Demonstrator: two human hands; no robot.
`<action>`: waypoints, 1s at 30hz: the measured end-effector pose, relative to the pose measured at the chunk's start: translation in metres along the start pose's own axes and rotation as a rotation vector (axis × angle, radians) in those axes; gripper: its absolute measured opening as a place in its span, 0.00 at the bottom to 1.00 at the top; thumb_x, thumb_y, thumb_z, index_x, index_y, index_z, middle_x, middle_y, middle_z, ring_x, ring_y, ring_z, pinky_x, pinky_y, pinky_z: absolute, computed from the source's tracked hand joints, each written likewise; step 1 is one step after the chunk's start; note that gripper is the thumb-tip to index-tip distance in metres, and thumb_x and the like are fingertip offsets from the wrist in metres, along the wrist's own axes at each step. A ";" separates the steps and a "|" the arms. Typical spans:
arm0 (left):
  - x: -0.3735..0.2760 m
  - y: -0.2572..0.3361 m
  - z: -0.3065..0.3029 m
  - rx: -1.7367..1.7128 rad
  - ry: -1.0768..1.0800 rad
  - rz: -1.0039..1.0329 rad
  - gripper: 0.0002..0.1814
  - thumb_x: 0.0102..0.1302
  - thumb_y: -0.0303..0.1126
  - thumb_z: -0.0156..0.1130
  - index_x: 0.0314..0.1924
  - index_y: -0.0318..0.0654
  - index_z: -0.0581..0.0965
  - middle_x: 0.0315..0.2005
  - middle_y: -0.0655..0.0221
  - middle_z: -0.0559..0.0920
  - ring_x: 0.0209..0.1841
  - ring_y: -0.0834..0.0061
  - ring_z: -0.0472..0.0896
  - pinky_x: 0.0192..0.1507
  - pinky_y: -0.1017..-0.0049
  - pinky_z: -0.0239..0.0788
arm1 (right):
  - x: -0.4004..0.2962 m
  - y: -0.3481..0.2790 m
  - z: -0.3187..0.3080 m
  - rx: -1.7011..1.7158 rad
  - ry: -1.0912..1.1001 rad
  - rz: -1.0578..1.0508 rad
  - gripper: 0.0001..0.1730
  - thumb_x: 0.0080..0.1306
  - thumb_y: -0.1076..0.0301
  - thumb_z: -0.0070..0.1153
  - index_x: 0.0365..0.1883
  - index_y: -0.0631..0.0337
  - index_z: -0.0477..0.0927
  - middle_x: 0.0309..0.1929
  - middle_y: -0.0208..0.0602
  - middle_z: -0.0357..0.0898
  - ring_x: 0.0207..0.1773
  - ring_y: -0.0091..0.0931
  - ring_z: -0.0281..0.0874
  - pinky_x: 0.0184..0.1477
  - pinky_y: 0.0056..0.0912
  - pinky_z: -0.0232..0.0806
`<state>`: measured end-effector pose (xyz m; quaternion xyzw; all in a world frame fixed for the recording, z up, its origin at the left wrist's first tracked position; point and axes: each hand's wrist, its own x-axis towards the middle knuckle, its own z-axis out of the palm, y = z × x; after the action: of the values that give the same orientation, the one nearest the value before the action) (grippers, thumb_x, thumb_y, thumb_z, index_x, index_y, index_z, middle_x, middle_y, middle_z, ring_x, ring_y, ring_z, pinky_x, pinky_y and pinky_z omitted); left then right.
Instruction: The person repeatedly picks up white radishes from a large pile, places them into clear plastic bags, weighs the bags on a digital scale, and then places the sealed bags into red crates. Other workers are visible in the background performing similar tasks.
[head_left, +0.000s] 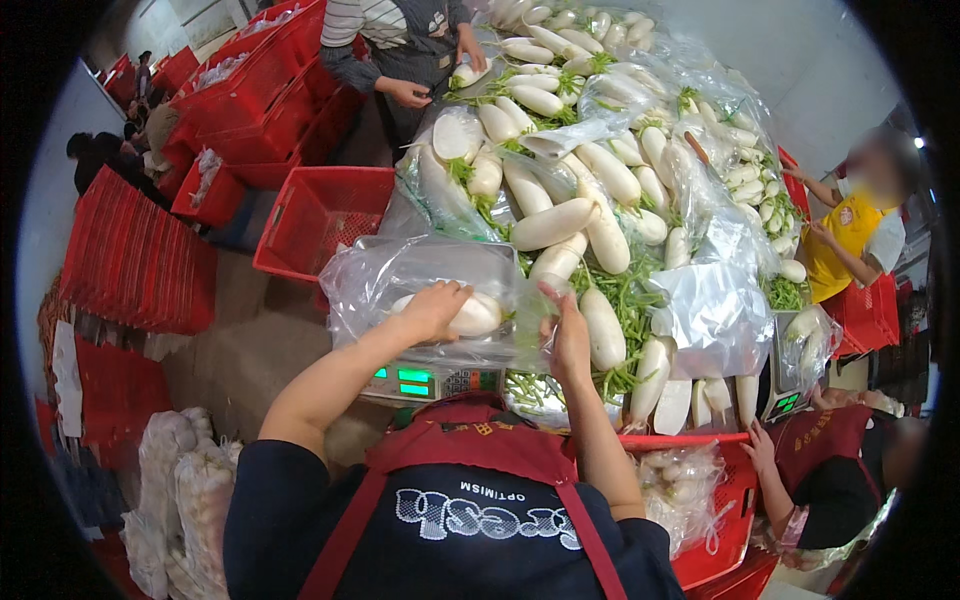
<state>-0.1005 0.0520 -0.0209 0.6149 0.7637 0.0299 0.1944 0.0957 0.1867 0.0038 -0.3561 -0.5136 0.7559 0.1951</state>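
A large white radish (480, 314) lies in a clear plastic bag (360, 281) on the steel pan (450, 255) of a digital scale. My left hand (436, 309) lies over the radish, its fingers curled on the far side through or inside the film; which one I cannot tell. At the right of the pan, my right hand (568, 330) grips the gathered plastic at the bag's end. The scale's green display (414, 382) and keypad (469, 381) show below the pan. Loose white radishes (602, 330) and cut green stems (637, 289) lie just right of my right hand.
Heaped radishes (555, 225) cover the table ahead. A stack of clear bags (712, 315) lies right. Red crates stand left (322, 217) and lower right (720, 525). Co-workers stand at the far side (405, 52), right (844, 232) and lower right (825, 457). Bagged produce (180, 495) stands lower left.
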 end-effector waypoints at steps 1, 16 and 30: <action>-0.002 0.000 -0.004 -0.034 0.001 -0.006 0.44 0.43 0.41 0.72 0.60 0.37 0.64 0.51 0.53 0.72 0.57 0.53 0.67 0.58 0.62 0.61 | -0.001 0.000 -0.003 0.011 0.050 -0.048 0.29 0.73 0.48 0.27 0.54 0.57 0.74 0.14 0.19 0.58 0.15 0.14 0.50 0.19 0.18 0.45; -0.018 -0.085 0.020 -0.249 -0.117 -0.255 0.44 0.48 0.44 0.70 0.62 0.33 0.62 0.53 0.49 0.73 0.56 0.53 0.71 0.57 0.60 0.61 | -0.008 -0.022 -0.003 -0.188 0.046 -0.575 0.20 0.66 0.53 0.40 0.48 0.51 0.77 0.25 0.29 0.69 0.23 0.21 0.62 0.23 0.24 0.55; -0.013 -0.009 -0.007 0.254 -0.079 0.173 0.40 0.45 0.35 0.71 0.59 0.36 0.64 0.50 0.54 0.74 0.50 0.59 0.74 0.52 0.68 0.66 | -0.071 -0.043 0.093 -0.917 -0.406 -1.249 0.36 0.43 0.63 0.61 0.54 0.63 0.69 0.56 0.50 0.65 0.62 0.44 0.59 0.63 0.52 0.51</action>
<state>-0.1093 0.0387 -0.0135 0.6989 0.6971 -0.0744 0.1418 0.0713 0.0976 0.0878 0.0972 -0.9031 0.2704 0.3190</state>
